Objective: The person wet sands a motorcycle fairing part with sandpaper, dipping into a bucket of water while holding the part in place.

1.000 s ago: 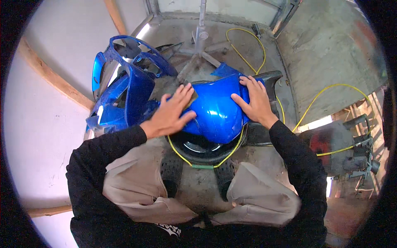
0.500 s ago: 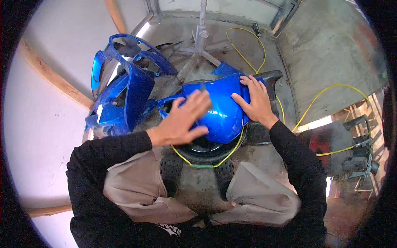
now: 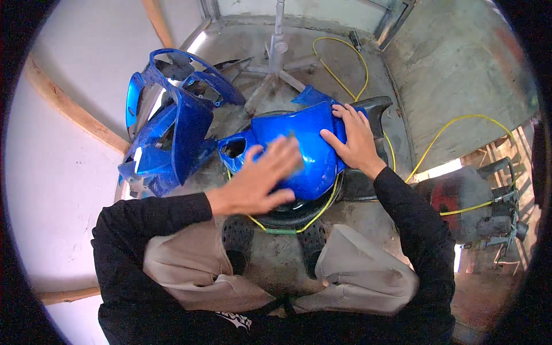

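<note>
A glossy blue panel lay beneath your left hand's outstretched, blurred fingers. Your right hand, thumb spread wide, touched its two o'clock edge.

Pale wall panels with wooden battens flank a stained grey floor. The blotchy grey sheet at right is perhaps another wall; bright light shows beneath it.
</note>
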A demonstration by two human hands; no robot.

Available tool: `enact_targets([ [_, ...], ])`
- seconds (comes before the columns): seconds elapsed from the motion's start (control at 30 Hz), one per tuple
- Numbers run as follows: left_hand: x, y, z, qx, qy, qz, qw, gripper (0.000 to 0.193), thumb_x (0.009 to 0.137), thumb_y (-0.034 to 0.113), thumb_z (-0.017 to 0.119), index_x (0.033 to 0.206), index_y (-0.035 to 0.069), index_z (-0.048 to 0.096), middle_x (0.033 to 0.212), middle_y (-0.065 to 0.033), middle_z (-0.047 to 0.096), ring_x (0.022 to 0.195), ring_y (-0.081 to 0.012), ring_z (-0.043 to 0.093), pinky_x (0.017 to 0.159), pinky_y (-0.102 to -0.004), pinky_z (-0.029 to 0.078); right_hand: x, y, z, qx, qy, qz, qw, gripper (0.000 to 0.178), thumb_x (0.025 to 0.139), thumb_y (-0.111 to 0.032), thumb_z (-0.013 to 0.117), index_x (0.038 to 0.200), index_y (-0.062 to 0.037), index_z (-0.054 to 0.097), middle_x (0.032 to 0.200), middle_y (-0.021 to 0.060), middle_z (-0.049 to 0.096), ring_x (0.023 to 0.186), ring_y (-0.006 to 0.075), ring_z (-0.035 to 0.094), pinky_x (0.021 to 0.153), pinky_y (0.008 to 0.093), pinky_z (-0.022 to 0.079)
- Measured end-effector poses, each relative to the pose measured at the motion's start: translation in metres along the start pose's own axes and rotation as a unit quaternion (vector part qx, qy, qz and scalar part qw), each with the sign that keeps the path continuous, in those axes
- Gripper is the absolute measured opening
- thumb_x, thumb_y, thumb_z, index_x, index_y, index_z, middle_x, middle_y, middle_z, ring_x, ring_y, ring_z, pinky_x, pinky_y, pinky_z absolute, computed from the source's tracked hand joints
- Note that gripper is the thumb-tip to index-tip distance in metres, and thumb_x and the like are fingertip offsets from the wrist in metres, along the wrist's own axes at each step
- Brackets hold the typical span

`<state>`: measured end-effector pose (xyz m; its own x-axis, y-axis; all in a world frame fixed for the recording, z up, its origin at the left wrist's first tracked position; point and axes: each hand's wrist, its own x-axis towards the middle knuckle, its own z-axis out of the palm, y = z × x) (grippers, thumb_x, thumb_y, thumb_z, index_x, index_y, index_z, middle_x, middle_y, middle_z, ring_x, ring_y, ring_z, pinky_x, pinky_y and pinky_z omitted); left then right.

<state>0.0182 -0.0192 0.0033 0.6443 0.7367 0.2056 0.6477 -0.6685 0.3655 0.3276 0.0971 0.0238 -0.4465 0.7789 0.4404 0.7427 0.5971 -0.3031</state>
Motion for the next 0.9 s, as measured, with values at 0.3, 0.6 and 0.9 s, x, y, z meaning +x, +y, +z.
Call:
enact_targets([
  [0.3, 0.021, -0.020, -0.022, -0.013, 0.048, -0.133, 0.990, 0.084, 0.108, 0.057, 0.054, 0.172, 0.008, 0.031, 0.182, -0.0168, 0.024, 0.167, -0.0396, 0.023, 0.125, -0.0689, 0.023, 0.001, -0.002, -0.002, 0.010, -0.010, 0.007, 1.000, 0.078, 0.097, -0.057, 0.074, 0.148, -0.0009, 0.055, 0.138, 0.0214, 0.071, 0.148, 0.0448, 0.049, 0.126, 0.0627, 0.029],
  [0.6, 0.018, -0.007, -0.011, 0.091, -0.059, 0.203, 0.973, 0.080, 0.107, 0.055, 0.056, 0.172, 0.014, 0.035, 0.182, -0.0131, 0.027, 0.168, -0.0327, 0.026, 0.124, -0.0679, 0.025, -0.003, -0.004, -0.003, -0.008, 0.000, -0.006, 1.000, 0.079, 0.098, -0.057, 0.073, 0.148, 0.0005, 0.054, 0.137, 0.0216, 0.071, 0.148, 0.0455, 0.049, 0.126, 0.0617, 0.030],
  [0.9, 0.010, -0.004, -0.003, 0.037, -0.012, 0.112, 0.993, 0.092, 0.104, 0.069, 0.053, 0.173, 0.012, 0.033, 0.183, -0.0159, 0.025, 0.167, -0.0400, 0.024, 0.125, -0.0667, 0.024, -0.001, -0.004, -0.002, -0.004, 0.005, -0.007, 1.000, 0.077, 0.098, -0.056, 0.073, 0.148, -0.0005, 0.054, 0.140, 0.0210, 0.069, 0.146, 0.0460, 0.049, 0.126, 0.0620, 0.030],
])
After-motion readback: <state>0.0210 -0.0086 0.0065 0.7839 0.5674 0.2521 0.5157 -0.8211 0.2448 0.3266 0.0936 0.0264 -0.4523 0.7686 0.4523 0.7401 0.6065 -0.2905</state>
